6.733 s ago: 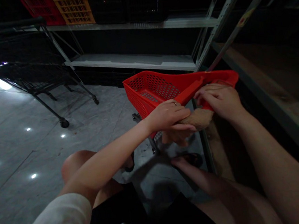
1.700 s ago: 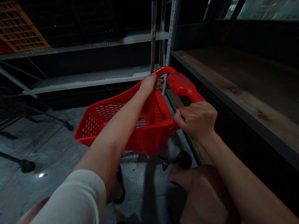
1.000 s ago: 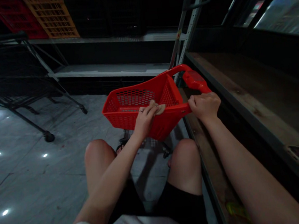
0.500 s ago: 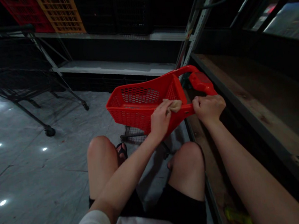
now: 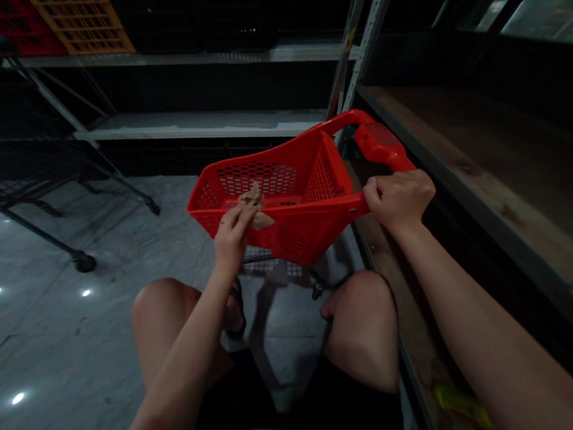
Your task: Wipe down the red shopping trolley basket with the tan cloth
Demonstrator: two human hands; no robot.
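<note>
In front of my knees stands a small red plastic shopping cart (image 5: 318, 229) with honeycomb holes in its basket walls. My left hand (image 5: 233, 236) is closed on a crumpled beige cloth (image 5: 261, 218), which lies over the near rim of the basket toward its front end. The cloth hangs partly on the outside of the wall. At the other end, my right hand (image 5: 401, 198) is wrapped round the near side of the cart's red handle. No load shows inside the part of the basket I can see.
A dark wire cart (image 5: 10, 152) on casters stands at the left. Behind is a metal shelf rack (image 5: 198, 123) with an orange crate (image 5: 83, 22) and a red crate (image 5: 14, 28). A wooden ledge (image 5: 484, 177) runs along the right, with a yellow-green item (image 5: 461, 408) low down.
My left hand has slid the cloth along the near rim, away from the handle toward the front of the basket. My right hand keeps its hold on the handle.
</note>
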